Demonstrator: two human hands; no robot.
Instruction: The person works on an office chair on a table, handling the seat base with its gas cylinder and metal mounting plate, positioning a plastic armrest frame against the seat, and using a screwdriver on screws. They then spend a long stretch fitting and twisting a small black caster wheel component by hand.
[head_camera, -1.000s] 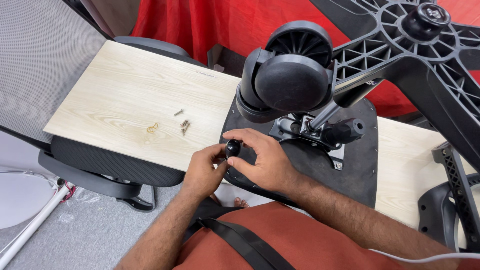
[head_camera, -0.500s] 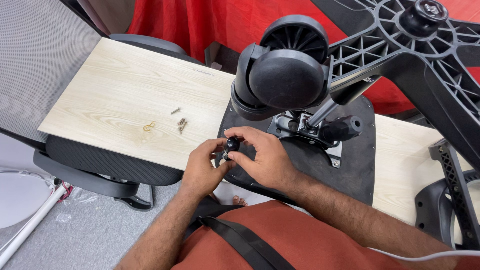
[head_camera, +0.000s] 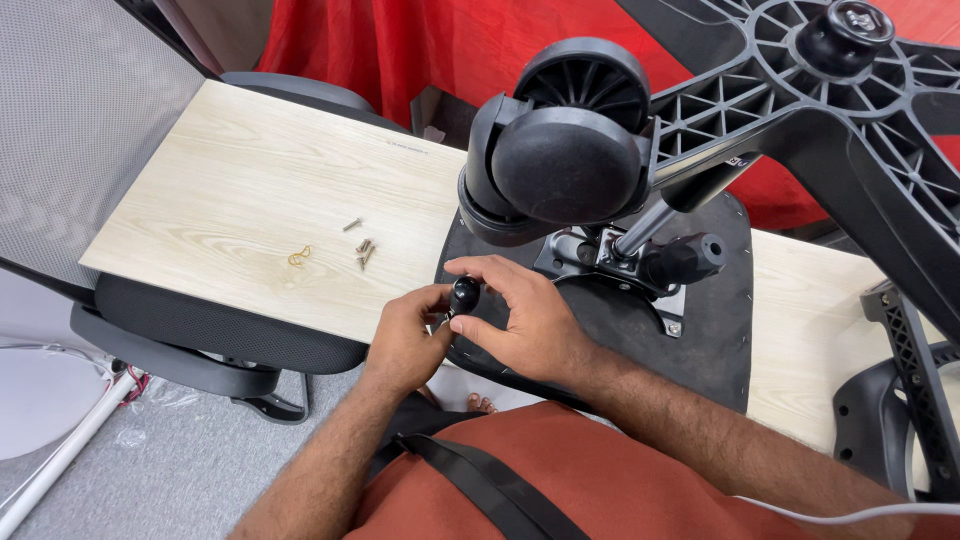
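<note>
Centrally, a small black knob (head_camera: 465, 293) is pinched between both hands at the near edge of an upturned black seat pan (head_camera: 715, 345). The grip of the right hand (head_camera: 530, 320) is closed on the knob, with the thumb beneath and the fingers arched over its top. The grip of the left hand (head_camera: 405, 340) is closed too, its fingertips pressed against the knob's left side; what lies under the knob is hidden by the fingers.

Just behind the hands, a metal bracket plate (head_camera: 600, 262) is seen fixed to the seat pan, and a black lever with a rounded end (head_camera: 685, 260) is seen jutting out to the right of it. Above these, a large black caster wheel (head_camera: 565, 160) is held close to the camera on one leg of a black star-shaped chair base (head_camera: 850, 110), which fills the upper right.

The seat pan is laid on a pale wood-grain surface (head_camera: 230, 170). To the left of the hands, well apart from them, a few small screws (head_camera: 363, 248) and a small brass-coloured hook (head_camera: 299, 257) are scattered on the surface. The surface is rested across a black chair seat (head_camera: 210, 330), with a grey mesh backrest (head_camera: 70, 130) at the far left. Red cloth (head_camera: 400, 45) is hung behind, and grey floor (head_camera: 150, 450) is seen below.
</note>
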